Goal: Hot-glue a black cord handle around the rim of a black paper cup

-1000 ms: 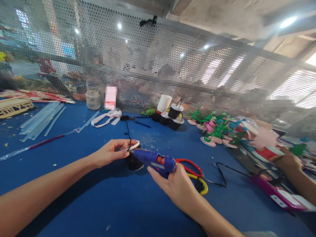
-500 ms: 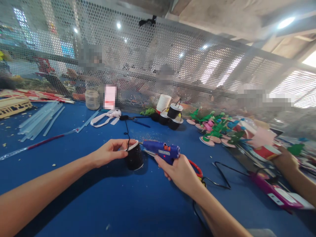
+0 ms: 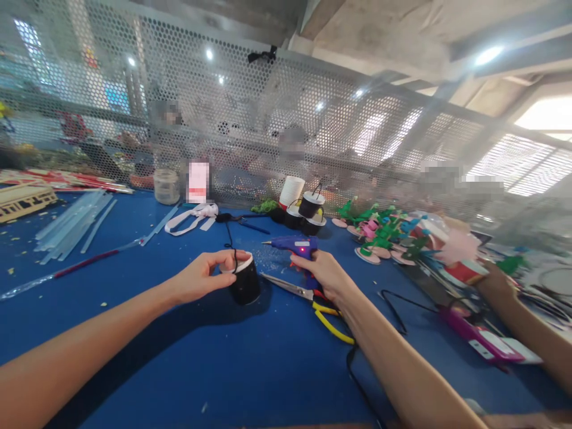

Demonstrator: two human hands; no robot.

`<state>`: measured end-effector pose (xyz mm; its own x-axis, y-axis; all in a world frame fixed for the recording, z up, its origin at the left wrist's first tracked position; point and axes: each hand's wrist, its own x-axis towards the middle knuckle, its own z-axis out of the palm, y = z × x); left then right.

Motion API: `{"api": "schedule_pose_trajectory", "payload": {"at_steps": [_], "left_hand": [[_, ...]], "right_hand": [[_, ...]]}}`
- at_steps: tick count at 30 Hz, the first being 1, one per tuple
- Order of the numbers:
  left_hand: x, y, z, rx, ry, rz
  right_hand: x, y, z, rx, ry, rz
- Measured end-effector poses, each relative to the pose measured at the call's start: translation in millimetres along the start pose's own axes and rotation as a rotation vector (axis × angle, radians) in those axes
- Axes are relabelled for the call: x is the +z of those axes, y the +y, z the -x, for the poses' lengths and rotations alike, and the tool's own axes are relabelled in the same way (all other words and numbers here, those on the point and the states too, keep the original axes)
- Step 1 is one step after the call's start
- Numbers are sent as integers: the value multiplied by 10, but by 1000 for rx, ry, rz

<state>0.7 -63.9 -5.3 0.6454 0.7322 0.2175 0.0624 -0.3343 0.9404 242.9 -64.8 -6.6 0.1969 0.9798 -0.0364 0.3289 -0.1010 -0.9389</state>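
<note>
My left hand (image 3: 206, 276) is closed on the rim of a small paper cup (image 3: 246, 285) wrapped in black yarn, which stands slightly tilted on the blue table. Thumb and fingers pinch the near-left rim, where a strand of black yarn (image 3: 229, 235) runs up and back to a black bundle. In my right hand (image 3: 324, 271) is a blue hot glue gun (image 3: 295, 243), its red light on and its nozzle pointing left, apart from the cup. Beneath the gun lie scissors (image 3: 288, 286) with red and yellow handles, partly covered by my right hand.
Finished-looking black cups (image 3: 311, 204) stand by a white cup stack (image 3: 292, 192). Glue sticks (image 3: 74, 223) and white ribbon (image 3: 192, 218) lie left. Green craft flowers (image 3: 379, 229) and a purple power strip (image 3: 480, 339) are right, where another person's hand (image 3: 496, 283) holds a red cup.
The glue gun has drawn away from the cup rim, back and up, and more of the scissors shows. My left hand keeps its hold on the cup, whose mouth now faces up more visibly.
</note>
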Motion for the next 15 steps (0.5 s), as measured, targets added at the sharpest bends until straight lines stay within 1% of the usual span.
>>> {"api": "schedule_pose_trajectory", "payload": {"at_steps": [5, 9, 12, 14, 15], "left_hand": [[13, 80, 25, 61, -8, -251], [44, 114, 37, 133, -11, -423], [60, 109, 43, 162, -4, -487], [66, 94, 47, 176, -7, -512], [67, 85, 48, 191, -13, -518]], "right_hand": [[120, 69, -362, 53, -31, 153], [250, 104, -525, 56, -15, 328], [294, -3, -478, -47, 56, 436], [310, -145, -352, -147, 77, 478], [323, -227, -268, -201, 63, 485]]}}
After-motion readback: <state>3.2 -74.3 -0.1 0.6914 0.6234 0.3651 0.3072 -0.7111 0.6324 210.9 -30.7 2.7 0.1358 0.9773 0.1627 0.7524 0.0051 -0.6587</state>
